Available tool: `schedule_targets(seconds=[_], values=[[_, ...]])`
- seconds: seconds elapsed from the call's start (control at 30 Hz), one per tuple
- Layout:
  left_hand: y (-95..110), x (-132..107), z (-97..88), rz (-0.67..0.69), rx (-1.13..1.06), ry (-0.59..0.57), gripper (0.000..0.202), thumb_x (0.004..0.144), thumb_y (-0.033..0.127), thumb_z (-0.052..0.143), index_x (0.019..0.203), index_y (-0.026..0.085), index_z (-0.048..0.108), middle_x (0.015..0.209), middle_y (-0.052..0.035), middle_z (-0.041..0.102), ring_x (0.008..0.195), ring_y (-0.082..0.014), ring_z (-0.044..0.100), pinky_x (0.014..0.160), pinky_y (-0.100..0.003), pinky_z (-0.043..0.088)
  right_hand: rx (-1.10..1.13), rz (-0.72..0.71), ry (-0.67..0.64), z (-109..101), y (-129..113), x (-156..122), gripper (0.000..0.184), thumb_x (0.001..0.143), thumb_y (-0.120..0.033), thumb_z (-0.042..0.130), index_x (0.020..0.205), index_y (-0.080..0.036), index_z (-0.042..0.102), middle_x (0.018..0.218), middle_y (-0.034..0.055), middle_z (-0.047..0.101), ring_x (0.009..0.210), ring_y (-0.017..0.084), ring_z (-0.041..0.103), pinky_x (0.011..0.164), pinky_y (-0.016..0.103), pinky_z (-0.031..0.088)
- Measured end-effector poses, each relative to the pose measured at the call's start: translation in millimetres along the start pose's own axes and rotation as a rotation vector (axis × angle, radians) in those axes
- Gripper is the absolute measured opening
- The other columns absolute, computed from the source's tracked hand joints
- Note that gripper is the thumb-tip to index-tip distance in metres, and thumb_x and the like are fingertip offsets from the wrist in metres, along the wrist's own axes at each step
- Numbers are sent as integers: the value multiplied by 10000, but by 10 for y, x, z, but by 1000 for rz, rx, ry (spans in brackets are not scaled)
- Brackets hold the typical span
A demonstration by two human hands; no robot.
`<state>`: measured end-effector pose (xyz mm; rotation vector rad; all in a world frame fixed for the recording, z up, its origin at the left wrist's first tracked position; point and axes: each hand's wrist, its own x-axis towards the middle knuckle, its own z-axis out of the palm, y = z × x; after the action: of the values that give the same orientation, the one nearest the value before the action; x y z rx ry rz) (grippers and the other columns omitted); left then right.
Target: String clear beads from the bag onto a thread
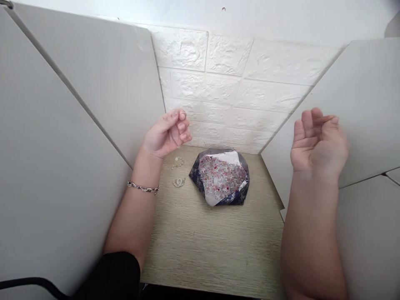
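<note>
With my left hand I'm clamping thread, presumably holding it straight; my right hand is pinching too, on what I can't tell.

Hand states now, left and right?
Left hand: closed, pinching a thin thread.
Right hand: thumb and finger closed together, blurred; can't tell if holding anything.

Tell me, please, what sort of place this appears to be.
Probably a small indoor work nook: a wood-grain tabletop between pale panels, a white brick-patterned wall, and a container of beads.
</note>
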<state>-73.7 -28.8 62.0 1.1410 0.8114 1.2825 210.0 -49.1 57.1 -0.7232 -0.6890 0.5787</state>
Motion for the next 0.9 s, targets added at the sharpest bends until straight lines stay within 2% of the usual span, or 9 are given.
schedule_targets(seconds=[0.1, 0.3, 0.47, 0.53, 0.6, 0.7, 0.73, 0.8, 0.9], values=[[-1, 3, 6, 24, -13, 14, 258, 829, 412, 414, 814, 218, 583, 484, 49, 397, 419, -39, 444, 497, -190, 413, -37, -6, 1, 0, 3, -2, 153, 828, -247, 425, 743, -198, 541, 1166, 73, 557, 1053, 180, 566, 876, 387, 444], [93, -41, 21, 109, -33, 71, 316, 850, 407, 339, 947, 260, 601, 501, 41, 428, 421, -45, 416, 515, -190, 424, -80, 9, 52, 50, -32, -36, 163, 818, -217, 422, 708, -193, 540, 1107, 50, 584, 981, 144, 599, 830, 341, 450], [123, -26, -3, 91, 11, 15, 258, 815, 308, 401, 855, 198, 630, 502, 39, 420, 404, -33, 346, 504, -171, 406, -115, -9, -68, 71, -42, -76, 127, 818, -209, 426, 736, -185, 519, 987, 43, 611, 919, 137, 618, 813, 332, 454], [86, 17, -24, 76, 182, 55, 208, 778, 287, 468, 796, 160, 632, 511, 29, 452, 436, -44, 396, 502, -172, 398, -113, 3, -171, 105, -31, -133, 122, 811, -260, 470, 725, -184, 513, 822, 15, 612, 791, 115, 635, 778, 310, 472], [27, 65, -9, 85, 363, 126, 176, 748, 282, 523, 772, 143, 627, 581, 1, 537, 555, -75, 504, 570, -179, 420, -152, 74, -353, 160, 1, -228, 161, 786, -316, 528, 700, -181, 504, 697, -12, 584, 646, 98, 617, 697, 286, 494], [-68, 98, 144, 206, 387, 204, 208, 756, 327, 532, 847, 161, 619, 821, -34, 623, 840, -122, 571, 714, -194, 433, -386, 152, -711, 272, 90, -425, 232, 800, -401, 502, 746, -177, 532, 753, 5, 602, 532, 92, 566, 550, 267, 474], [-97, 92, 226, 239, 321, 191, 249, 786, 363, 489, 901, 178, 609, 910, -35, 620, 908, -126, 564, 738, -200, 431, -504, 102, -811, 314, 125, -494, 261, 825, -412, 456, 769, -177, 553, 753, 9, 598, 510, 88, 543, 532, 266, 461], [-152, 53, 405, 228, 155, 92, 356, 846, 433, 351, 975, 200, 587, 1035, -32, 587, 969, -126, 555, 751, -211, 434, -633, -152, -896, 395, 188, -617, 238, 843, -369, 434, 765, -186, 564, 739, 9, 586, 646, 121, 560, 629, 289, 467], [-228, -33, 602, 81, 15, -85, 427, 851, 477, 304, 1007, 182, 571, 1052, -48, 572, 898, -111, 575, 708, -204, 447, -736, -460, -944, 468, 245, -713, 197, 849, -292, 425, 753, -193, 565, 877, 35, 584, 859, 159, 539, 779, 325, 436]])
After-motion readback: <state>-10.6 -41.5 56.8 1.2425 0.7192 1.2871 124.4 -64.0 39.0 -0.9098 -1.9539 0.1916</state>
